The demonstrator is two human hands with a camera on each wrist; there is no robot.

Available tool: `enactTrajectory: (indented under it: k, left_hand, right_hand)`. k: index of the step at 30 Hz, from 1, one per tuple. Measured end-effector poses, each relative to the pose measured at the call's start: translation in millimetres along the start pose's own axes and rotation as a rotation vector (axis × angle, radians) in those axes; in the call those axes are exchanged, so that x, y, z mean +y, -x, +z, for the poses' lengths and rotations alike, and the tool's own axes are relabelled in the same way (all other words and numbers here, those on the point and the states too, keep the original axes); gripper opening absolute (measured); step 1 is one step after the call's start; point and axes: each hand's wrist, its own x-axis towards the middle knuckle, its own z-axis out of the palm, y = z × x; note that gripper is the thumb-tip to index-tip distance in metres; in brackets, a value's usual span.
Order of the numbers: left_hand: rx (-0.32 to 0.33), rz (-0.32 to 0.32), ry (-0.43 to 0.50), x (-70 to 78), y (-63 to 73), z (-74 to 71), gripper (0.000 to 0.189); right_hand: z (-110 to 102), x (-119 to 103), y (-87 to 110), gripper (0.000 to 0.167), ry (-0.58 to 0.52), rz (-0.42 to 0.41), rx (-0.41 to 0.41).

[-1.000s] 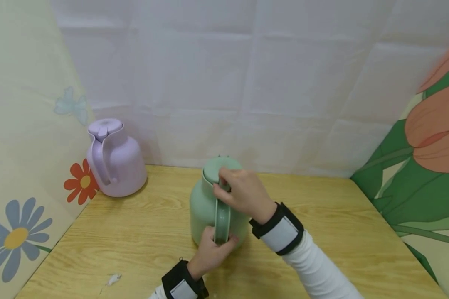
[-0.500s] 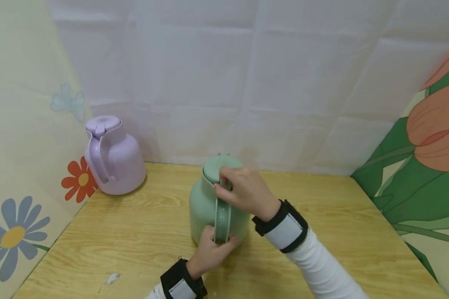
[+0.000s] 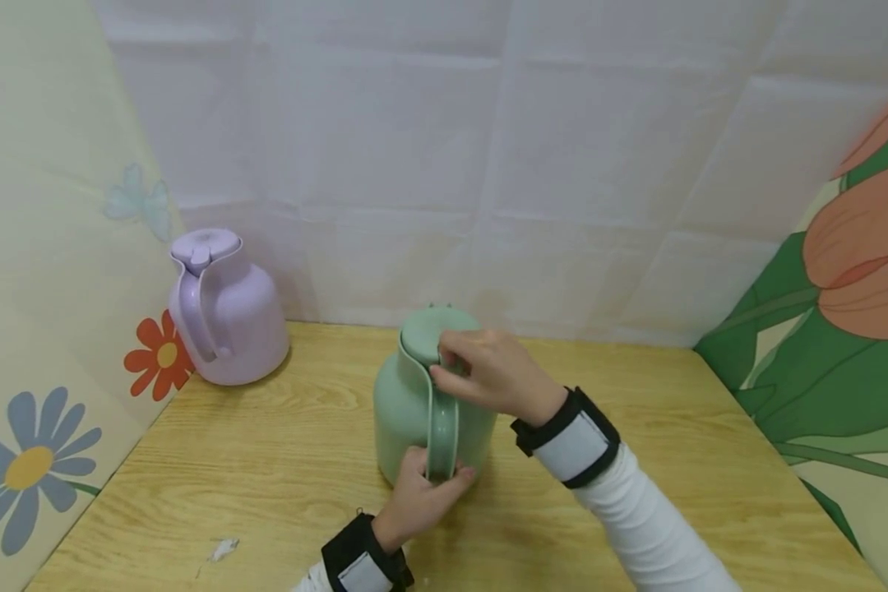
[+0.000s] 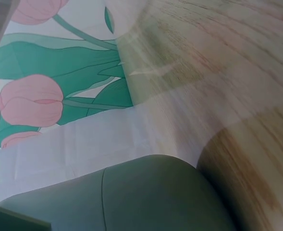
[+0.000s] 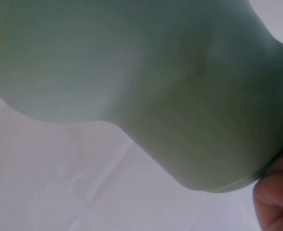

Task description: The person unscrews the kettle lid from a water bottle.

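A mint-green vacuum jug [image 3: 400, 411] stands upright on the table, its handle [image 3: 441, 440] facing me and its lid [image 3: 423, 333] seated in the neck. My left hand [image 3: 422, 501] grips the handle's lower end, fingers on one side and thumb on the other. Up at the lid's near edge, my right hand [image 3: 496, 374] pinches the lid's tab with curled fingers and thumb; the hand hides most of the tab. The left wrist view has the jug's rounded body [image 4: 151, 197] low in it. In the right wrist view, curled fingers [image 5: 276, 197] touch the jug's top end [image 5: 203, 159].
A lilac jug [image 3: 247, 321] of the same shape stands at the table's back left, beside the flowered side cloth [image 3: 37, 288]. White cloth [image 3: 385, 164] hangs behind the table [image 3: 281, 460]. A small whitish scrap or worn patch [image 3: 224, 549] shows near the front left.
My right hand and wrist have shifted slightly to the right at the lid. The green jug's handle has turned a little the same way. The left hand stays at the handle's lower end.
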Motion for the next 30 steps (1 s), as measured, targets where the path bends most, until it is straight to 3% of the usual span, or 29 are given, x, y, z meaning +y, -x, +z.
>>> enactTrajectory:
  k: [10,15,20,26,30]
  left_hand:
    - [-0.011,-0.033,0.061,19.2,-3.7,-2.7,0.026]
    - [-0.010,-0.047,0.046,6.8,-1.2,-2.6,0.027]
    - [0.004,-0.010,0.057,0.6,-0.7,0.3,0.027]
    - [0.029,-0.018,0.053,0.7,0.4,1.4,0.030]
    - [0.045,-0.005,0.042,2.4,0.2,1.1,0.029]
  right_hand:
    - [-4.4,10.8,7.2,0.022,-0.107,-0.018,0.010]
    - [-6.0,14.7,12.2,0.022,-0.102,-0.012,0.025]
    - [-10.8,18.7,18.0,0.022,-0.080,-0.008,0.020]
    - [-21.3,29.3,28.2,0.028,0.017,0.035,0.057]
    - [-25.2,27.7,30.7,0.020,0.056,0.084,0.044]
